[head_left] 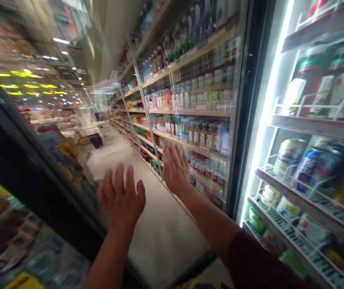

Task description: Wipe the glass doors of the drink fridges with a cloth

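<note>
My left hand (pixel 122 194) is raised with its fingers spread, near the glass pane of a dark-framed cooler door. To its right my right hand (pixel 175 168) stretches forward, palm flat and fingers extended. Neither hand holds anything. Whether the palms touch the glass, I cannot tell. The door's black frame (pixel 39 180) runs diagonally down the left side. At the right is the lit inside of the cooler, where wire-fronted shelves (pixel 316 126) bear drink cans and bottles, among them a blue can (pixel 308 166).
Beyond the glass, long shelves (pixel 190 110) of bottled drinks line an aisle with a pale floor (pixel 156 228). Packaged goods (pixel 24 241) are stacked at the lower left, blurred. The cooler's dark upright edge (pixel 247 100) stands right of centre.
</note>
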Action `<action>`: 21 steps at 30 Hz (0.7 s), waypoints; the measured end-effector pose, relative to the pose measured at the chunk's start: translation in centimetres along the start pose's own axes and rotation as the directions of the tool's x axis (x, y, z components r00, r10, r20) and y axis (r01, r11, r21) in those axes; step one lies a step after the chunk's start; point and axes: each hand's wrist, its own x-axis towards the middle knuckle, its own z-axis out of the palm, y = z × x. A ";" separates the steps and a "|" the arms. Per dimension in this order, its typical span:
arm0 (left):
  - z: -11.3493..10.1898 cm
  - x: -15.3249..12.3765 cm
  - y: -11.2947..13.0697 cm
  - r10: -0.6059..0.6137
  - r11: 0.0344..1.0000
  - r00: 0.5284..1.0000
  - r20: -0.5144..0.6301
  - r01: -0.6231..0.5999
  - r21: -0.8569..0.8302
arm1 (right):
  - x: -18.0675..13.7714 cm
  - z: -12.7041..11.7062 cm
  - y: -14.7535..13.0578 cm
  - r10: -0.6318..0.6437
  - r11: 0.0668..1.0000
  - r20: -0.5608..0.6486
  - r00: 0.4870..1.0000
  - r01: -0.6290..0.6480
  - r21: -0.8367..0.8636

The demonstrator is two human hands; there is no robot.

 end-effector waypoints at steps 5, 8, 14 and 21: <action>-0.3 1.4 0.9 -0.050 0.999 0.995 0.082 0.050 0.006 | -1.6 -0.2 -1.0 0.123 0.992 -0.051 0.991 -0.125 -0.027; -0.9 1.0 1.4 -0.044 0.999 0.993 0.113 0.043 0.018 | -5.8 -0.1 -1.4 -0.096 0.995 0.127 0.987 0.094 0.020; -1.5 1.1 1.8 -0.039 0.999 0.992 0.121 0.038 0.007 | -4.6 -1.3 3.1 0.240 0.970 -0.065 0.969 -0.242 -0.033; -1.2 1.0 2.1 -0.072 0.996 0.992 0.100 0.076 -0.036 | -8.3 -0.2 -1.9 -0.032 0.999 0.020 0.999 0.031 0.027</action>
